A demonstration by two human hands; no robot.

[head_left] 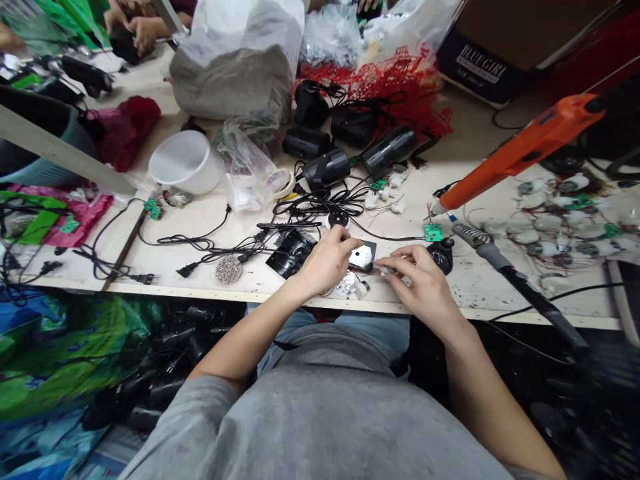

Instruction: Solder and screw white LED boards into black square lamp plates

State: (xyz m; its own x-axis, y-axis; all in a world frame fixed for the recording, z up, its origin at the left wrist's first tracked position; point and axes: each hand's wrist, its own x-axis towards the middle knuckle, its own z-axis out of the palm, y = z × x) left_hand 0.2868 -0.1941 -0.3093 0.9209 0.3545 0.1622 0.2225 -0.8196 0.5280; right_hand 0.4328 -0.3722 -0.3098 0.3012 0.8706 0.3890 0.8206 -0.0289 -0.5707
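Note:
My left hand [327, 260] is curled near the table's front edge, fingers pinching a small black plate with a white centre [363, 256]. My right hand [417, 280] is closed beside it, fingertips pinched on a small white part with thin wires [387, 270]. A small white motor-like piece [353, 288] lies just below the plate. A black plastic housing [290, 253] sits left of my left hand. A black round part [443, 255] lies behind my right hand.
A soldering iron [500, 267] and an orange glue gun [520, 150] lie at right, near a green circuit board [433, 232]. Black camera-like housings [350, 157], tangled cables [210, 243], a white bowl [185, 162] and plastic bags [240, 60] crowd the back. Another person's hands [143, 30] are far left.

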